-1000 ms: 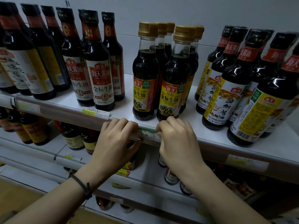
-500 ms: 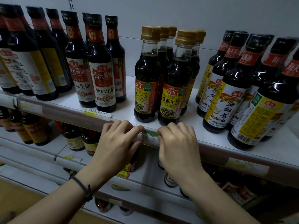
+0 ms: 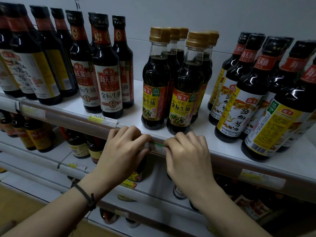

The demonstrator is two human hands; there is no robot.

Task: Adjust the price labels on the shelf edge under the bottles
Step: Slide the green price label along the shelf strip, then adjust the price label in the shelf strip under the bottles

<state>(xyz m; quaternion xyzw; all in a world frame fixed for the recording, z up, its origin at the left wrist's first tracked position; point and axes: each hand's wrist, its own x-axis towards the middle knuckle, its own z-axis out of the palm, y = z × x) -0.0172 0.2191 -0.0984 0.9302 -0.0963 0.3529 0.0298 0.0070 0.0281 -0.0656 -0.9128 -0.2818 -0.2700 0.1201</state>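
Note:
A small price label (image 3: 157,146) with a green top band sits in the clear strip on the shelf edge (image 3: 227,162), below the gold-capped soy sauce bottles (image 3: 185,93). My left hand (image 3: 122,152) pinches the label's left end, fingers over the strip and thumb beneath. My right hand (image 3: 188,154) grips its right end the same way. Most of the label is hidden by my fingers. A second label (image 3: 102,119) with a yellow mark lies loose on the shelf top to the left. A third label (image 3: 261,178) sits in the strip at the right.
Dark soy sauce bottles with red-and-white labels (image 3: 109,79) stand at the left, and yellow-labelled seafood soy bottles (image 3: 239,103) crowd the right. Lower shelves (image 3: 71,170) hold more bottles and labels. A dark band circles my left wrist (image 3: 85,196).
Both hands have stayed on the same label; my fingers have closed in over its two ends, so less of it shows. The view has shifted slightly.

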